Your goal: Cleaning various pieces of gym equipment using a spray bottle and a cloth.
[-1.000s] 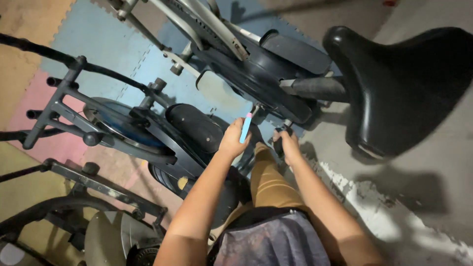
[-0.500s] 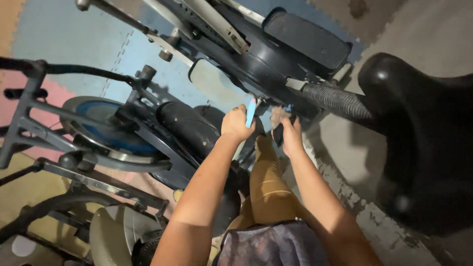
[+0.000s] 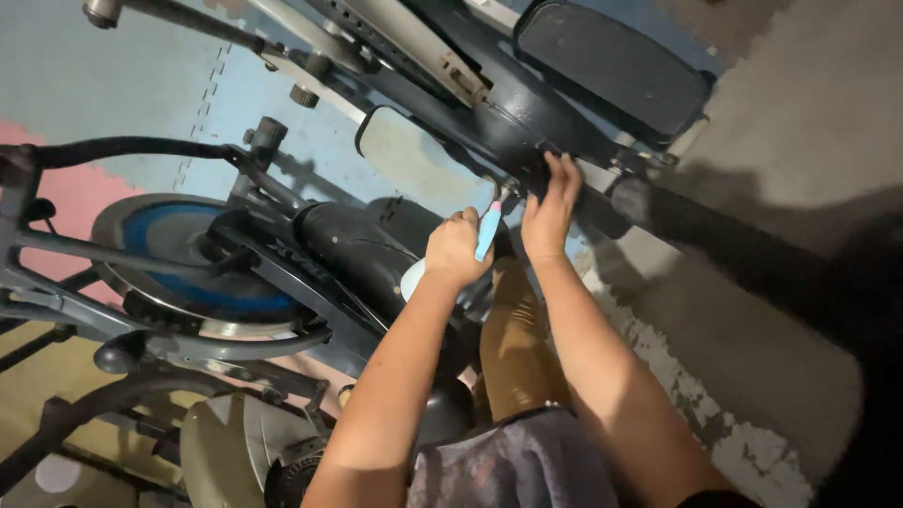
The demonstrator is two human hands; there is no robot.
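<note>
I see my left hand (image 3: 453, 246) clenched around a light-blue tool handle (image 3: 487, 230), its tip up against the black exercise machine frame (image 3: 513, 132). My right hand (image 3: 548, 207) presses spread fingers flat on that frame, just beside the tool.

This looks like a home exercise corner or a small gym storage room. Several exercise machines stand crowded together: a dark elliptical trainer (image 3: 527, 122) with a wide foot pedal (image 3: 611, 66), and a stationary bike with a blue-faced flywheel (image 3: 179, 254). Interlocking foam mats (image 3: 122, 85) in blue, pink and tan cover part of a rough concrete floor (image 3: 752, 357) with peeling paint.
</note>
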